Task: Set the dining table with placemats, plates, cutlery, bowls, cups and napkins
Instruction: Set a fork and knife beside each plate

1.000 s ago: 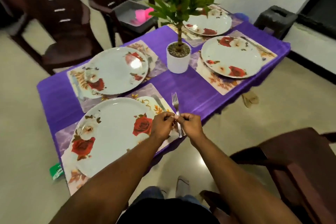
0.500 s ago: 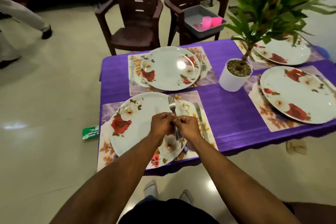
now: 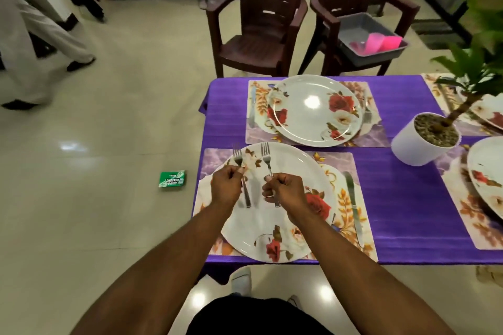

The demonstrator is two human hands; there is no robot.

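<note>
Two forks hang over the near plate (image 3: 288, 198), tines pointing away — the left fork (image 3: 241, 171) pinched in the left hand (image 3: 224, 187), the right fork (image 3: 268, 168) pinched in the right hand (image 3: 285, 192). A knife (image 3: 352, 204) lies right of that plate on its placemat (image 3: 351, 226).

Glossy beige tiled floor (image 3: 109, 144) reflects ceiling lights; two brown plastic chairs (image 3: 258, 22) behind.
</note>
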